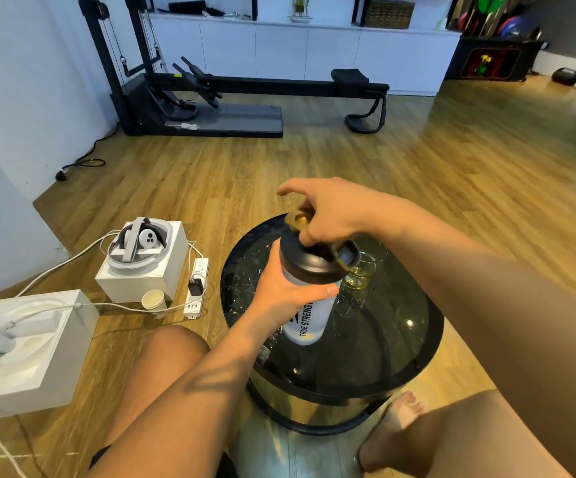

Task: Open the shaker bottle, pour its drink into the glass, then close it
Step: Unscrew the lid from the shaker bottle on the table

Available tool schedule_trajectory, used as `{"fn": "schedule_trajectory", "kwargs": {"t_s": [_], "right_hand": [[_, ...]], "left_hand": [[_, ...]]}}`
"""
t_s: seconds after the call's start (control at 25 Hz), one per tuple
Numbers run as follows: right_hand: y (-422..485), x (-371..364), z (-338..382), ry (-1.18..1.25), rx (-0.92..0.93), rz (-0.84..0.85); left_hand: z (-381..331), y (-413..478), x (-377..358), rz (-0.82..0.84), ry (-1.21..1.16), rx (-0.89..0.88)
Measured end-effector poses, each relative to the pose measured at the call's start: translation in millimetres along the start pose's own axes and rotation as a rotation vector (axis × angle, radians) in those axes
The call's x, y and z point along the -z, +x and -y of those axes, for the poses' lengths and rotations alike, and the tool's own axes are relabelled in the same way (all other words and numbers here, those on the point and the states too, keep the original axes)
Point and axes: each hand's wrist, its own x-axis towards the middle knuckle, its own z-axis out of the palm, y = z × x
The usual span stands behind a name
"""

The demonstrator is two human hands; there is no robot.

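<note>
A white shaker bottle [309, 317] with black lettering and a black lid [309, 260] stands upright on the round black glass table [400, 357]. My left hand [279, 291] grips the bottle's upper body just under the lid. My right hand [328, 212] is on top of the lid, its fingers curled around the gold flip cap [298, 220], which is raised at the far left side. Right behind the bottle stands a clear glass [362, 276] with yellowish liquid in its bottom, partly hidden by the lid.
Water drops lie on the table's top. On the wooden floor to the left are two white boxes [38, 353] with a headset and controllers, a paper cup [154, 301], a power strip [196, 288] and cables. My bare knees flank the table.
</note>
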Motion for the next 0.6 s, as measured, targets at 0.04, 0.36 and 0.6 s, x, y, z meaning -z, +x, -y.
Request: {"fn": "schedule_trajectory", "kwargs": {"t_s": [0.04, 0.36, 0.6], "right_hand": [[-1, 3, 2, 0.093, 0.059, 0.092], [-2, -6, -2, -0.331, -0.048, -0.161], [-8, -11, 6, -0.039, 0.213, -0.091]], "left_hand": [[0, 0, 0, -0.001, 0.005, 0.004], [-2, 1, -1, 0.019, -0.009, -0.016], [-8, -2, -2, -0.004, 0.036, 0.024]]}}
